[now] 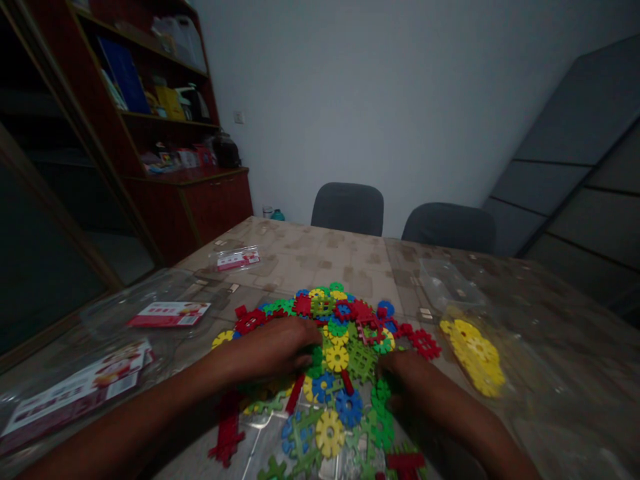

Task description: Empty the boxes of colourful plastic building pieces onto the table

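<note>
step: sorting through loose pieces, by the look of it | pile (pixel 340 347) mid-table toward near edge | left hand (pixel 273 350) flat on pile, fingers curled, grip unclear | right hand (pixel 400 380) at pile's right side, fingers buried, cannot tell hold | yellow gears (pixel 475 357) bagged toward right edge | next: likely pinching one piece free of its tangled neighbours

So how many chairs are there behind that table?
2. One grey chair stands at the far edge of the table, about the middle; the other grey chair is beside it to the right. Only their backrests show, and others may sit outside the view.
</note>
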The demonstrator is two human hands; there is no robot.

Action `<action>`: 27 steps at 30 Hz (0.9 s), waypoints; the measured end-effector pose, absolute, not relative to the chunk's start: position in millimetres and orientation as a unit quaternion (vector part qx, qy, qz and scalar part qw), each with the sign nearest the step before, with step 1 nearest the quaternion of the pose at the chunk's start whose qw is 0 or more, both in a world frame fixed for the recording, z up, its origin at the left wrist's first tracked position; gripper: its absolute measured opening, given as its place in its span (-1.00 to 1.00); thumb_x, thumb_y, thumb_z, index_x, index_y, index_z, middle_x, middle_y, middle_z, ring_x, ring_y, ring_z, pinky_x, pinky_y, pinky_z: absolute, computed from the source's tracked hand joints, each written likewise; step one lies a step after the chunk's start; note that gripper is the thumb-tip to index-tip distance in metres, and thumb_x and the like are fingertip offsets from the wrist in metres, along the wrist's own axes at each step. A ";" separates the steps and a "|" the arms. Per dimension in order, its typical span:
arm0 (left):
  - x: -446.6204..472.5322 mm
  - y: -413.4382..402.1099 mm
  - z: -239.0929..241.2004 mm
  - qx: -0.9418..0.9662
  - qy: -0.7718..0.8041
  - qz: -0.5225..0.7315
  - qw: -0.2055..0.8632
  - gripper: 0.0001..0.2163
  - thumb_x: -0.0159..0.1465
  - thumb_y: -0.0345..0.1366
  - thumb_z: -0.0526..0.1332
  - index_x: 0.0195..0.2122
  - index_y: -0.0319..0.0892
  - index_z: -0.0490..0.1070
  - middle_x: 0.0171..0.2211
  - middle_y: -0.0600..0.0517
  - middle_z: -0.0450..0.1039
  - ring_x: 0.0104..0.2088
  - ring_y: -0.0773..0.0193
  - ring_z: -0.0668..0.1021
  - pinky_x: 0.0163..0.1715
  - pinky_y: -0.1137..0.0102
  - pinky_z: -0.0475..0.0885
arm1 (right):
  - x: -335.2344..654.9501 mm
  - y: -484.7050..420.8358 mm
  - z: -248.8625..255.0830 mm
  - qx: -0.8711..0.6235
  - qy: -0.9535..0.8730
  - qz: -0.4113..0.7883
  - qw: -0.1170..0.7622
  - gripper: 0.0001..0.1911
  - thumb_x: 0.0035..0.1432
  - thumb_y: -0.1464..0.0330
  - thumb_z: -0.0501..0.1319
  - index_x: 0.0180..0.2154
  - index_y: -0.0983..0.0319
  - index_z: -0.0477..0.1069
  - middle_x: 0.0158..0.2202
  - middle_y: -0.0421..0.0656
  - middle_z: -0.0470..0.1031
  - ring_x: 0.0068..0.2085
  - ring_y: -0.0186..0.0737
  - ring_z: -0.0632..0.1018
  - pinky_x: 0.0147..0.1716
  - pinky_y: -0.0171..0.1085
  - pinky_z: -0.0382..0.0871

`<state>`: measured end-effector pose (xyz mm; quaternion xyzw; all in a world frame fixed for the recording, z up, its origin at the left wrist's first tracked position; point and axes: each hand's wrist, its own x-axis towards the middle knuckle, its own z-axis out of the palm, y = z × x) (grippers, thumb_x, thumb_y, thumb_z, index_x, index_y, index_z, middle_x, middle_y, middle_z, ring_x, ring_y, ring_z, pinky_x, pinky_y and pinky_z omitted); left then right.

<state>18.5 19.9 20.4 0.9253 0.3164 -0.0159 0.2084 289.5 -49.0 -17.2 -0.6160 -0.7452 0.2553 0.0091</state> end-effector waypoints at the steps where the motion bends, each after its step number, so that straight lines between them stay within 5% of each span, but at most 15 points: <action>1: 18.8 19.8 21.2 0.923 0.319 -0.011 0.215 -0.91 0.23 -0.46 0.23 -0.28 -0.15 0.38 -0.20 0.04 0.48 -0.17 0.18 0.51 -0.16 0.36 0.36 | 289.6 -47.7 -15.4 -0.610 -0.748 0.260 0.019 -0.61 -0.15 0.57 0.27 -0.19 0.23 0.49 -0.11 -0.07 0.53 -0.09 -0.04 0.49 -0.12 -0.18 0.29; 5: 19.7 21.3 20.5 0.912 0.320 0.031 0.256 -0.90 0.21 -0.44 0.27 -0.28 -0.15 0.40 -0.26 0.07 0.47 -0.21 0.21 0.50 -0.23 0.41 0.32 | 284.7 -40.3 -6.1 -0.583 -0.758 0.285 0.063 -0.71 -0.05 0.57 0.24 -0.24 0.22 0.49 -0.15 -0.10 0.55 -0.10 -0.10 0.51 -0.12 -0.22 0.31; 9: 20.1 25.4 8.8 0.886 0.327 0.079 0.320 -0.86 0.19 -0.40 0.29 -0.22 -0.12 0.43 -0.28 0.10 0.48 -0.24 0.23 0.49 -0.27 0.43 0.29 | 273.4 -34.2 -11.9 -0.553 -0.727 0.354 0.199 -0.77 0.00 0.51 0.24 -0.24 0.20 0.46 -0.19 -0.14 0.56 -0.12 -0.10 0.52 -0.12 -0.20 0.33; 15: 24.3 28.8 -10.2 0.834 0.353 0.134 0.403 -0.83 0.12 -0.36 0.29 -0.27 -0.17 0.36 -0.45 0.18 0.27 -0.41 0.33 0.38 -0.45 0.49 0.18 | 248.3 -37.5 -27.8 -0.526 -0.648 0.484 0.264 -0.82 0.18 0.26 0.09 -0.21 0.20 0.33 -0.50 -0.27 0.47 -0.59 -0.34 0.45 -0.58 -0.37 0.28; 21: 32.6 24.9 -15.5 0.822 0.364 0.163 0.407 -0.84 0.08 -0.38 0.27 -0.37 -0.18 0.28 -0.47 0.18 0.22 -0.42 0.35 0.32 -0.47 0.50 0.14 | 234.3 -41.0 -30.4 -0.486 -0.603 0.547 0.319 -0.69 0.20 0.13 0.10 -0.18 0.23 0.33 -0.55 -0.27 0.44 -0.58 -0.36 0.42 -0.55 -0.38 0.26; 27: 36.9 19.6 -20.6 0.826 0.379 0.160 0.385 -0.84 0.07 -0.39 0.27 -0.41 -0.16 0.25 -0.48 0.17 0.25 -0.44 0.33 0.34 -0.49 0.49 0.13 | 228.7 -42.3 -33.1 -0.522 -0.598 0.505 0.338 -0.84 0.14 0.27 0.19 -0.24 0.20 0.36 -0.54 -0.31 0.42 -0.54 -0.34 0.44 -0.53 -0.39 0.23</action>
